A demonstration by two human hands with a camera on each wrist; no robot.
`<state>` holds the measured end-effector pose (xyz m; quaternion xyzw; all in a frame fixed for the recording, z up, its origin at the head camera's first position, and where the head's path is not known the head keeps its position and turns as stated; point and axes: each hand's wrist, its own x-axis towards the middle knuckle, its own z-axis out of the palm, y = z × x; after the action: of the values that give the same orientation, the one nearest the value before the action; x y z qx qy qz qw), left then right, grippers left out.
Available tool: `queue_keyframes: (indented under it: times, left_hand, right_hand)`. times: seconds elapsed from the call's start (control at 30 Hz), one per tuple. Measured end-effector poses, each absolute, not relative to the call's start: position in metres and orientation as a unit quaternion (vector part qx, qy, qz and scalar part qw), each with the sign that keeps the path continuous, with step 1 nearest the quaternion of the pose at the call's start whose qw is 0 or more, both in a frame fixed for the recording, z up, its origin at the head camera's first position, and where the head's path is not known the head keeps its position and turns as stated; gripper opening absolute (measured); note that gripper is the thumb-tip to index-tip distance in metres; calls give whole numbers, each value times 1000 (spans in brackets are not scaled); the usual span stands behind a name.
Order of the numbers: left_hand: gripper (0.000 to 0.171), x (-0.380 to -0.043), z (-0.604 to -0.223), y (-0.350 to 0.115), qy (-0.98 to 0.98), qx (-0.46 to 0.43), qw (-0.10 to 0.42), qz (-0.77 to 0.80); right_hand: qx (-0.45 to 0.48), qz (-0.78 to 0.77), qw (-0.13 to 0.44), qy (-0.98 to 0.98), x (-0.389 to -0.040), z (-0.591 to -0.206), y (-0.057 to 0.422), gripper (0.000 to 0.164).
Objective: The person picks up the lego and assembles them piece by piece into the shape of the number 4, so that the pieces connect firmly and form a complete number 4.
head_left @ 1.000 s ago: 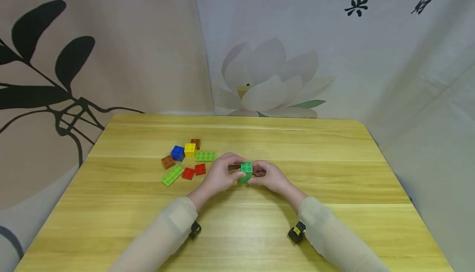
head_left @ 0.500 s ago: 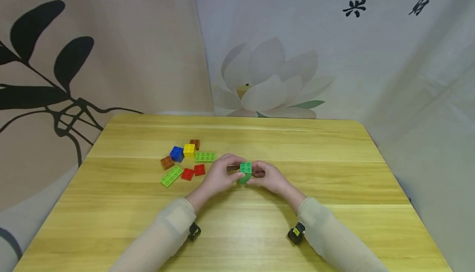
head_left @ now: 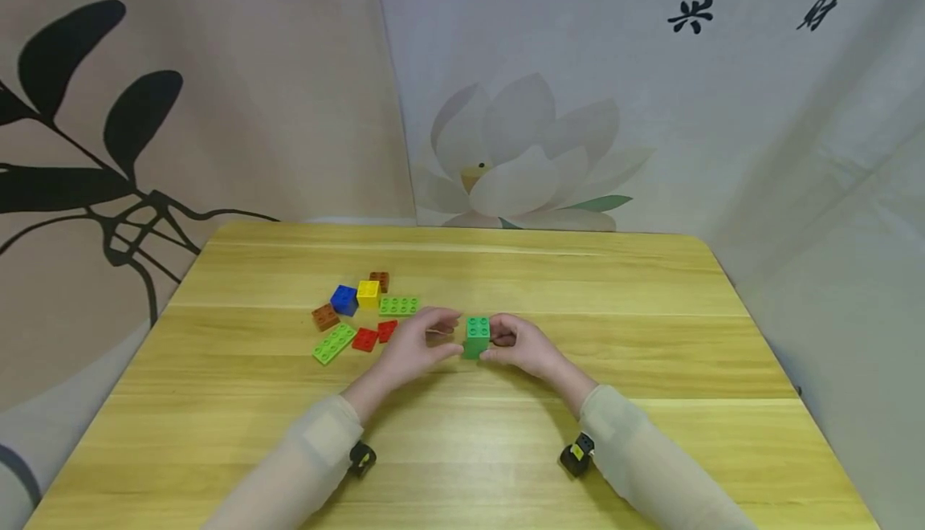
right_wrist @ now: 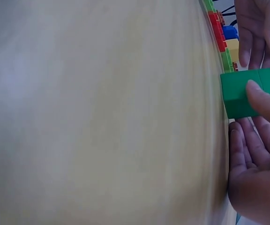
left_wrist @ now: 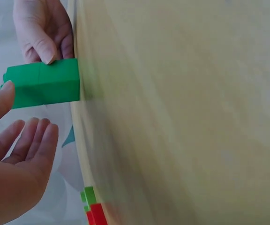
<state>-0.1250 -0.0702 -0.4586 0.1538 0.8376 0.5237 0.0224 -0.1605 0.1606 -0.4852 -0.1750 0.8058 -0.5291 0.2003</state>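
Observation:
Two green toy building bricks (head_left: 477, 339) form a small upright stack in the middle of the table, studs on top; a seam between them shows in the left wrist view. My right hand (head_left: 527, 345) holds the stack from the right, its thumb (right_wrist: 261, 98) lying on the near face. To the left, my left hand (head_left: 408, 349) is spread, with a gap between thumb and fingers and nothing held. Its thumb tip is close to the stack's left side in the head view.
Left of the hands lie loose bricks: blue (head_left: 344, 299), yellow (head_left: 368, 294), two brown (head_left: 325, 317), two red (head_left: 364, 340) and two long lime-green ones (head_left: 335, 344). A printed cloth (head_left: 549, 96) hangs behind the wooden table (head_left: 650, 337).
My left hand has let go of the green stack and drawn back to the left, its fingers spreading; it now partly covers one red brick. The right hand keeps its place.

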Motion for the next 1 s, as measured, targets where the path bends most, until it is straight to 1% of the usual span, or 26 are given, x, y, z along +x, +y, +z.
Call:
queue_keyframes:
  times: [0.1, 0.33, 0.47, 0.63, 0.87, 1.0]
  left_hand:
    - [46, -123, -456, -77, 838, 152, 18, 523]
    - [46, -117, -455, -99, 850, 154, -10, 503]
    - [46, -113, -456, -114, 858, 141, -27, 492]
    - [45, -106, -456, -136, 865, 111, -33, 487]
    - [44, -100, -453, -163, 885, 76, -44, 457]
    - [46, -98, -451, -175, 894, 55, -38, 443]
  right_hand:
    - [-183, -529, 200, 804, -162, -485, 161, 47]
    - [-210, -536, 191, 796, -162, -484, 162, 53]
    - [-217, -553, 186, 783, -159, -476, 162, 56]
    - [-219, -579, 182, 764, -156, -475, 161, 59]
    - [-196, -602, 187, 751, -155, -477, 158, 57]
    - [-189, -614, 187, 744, -155, -476, 156, 53]
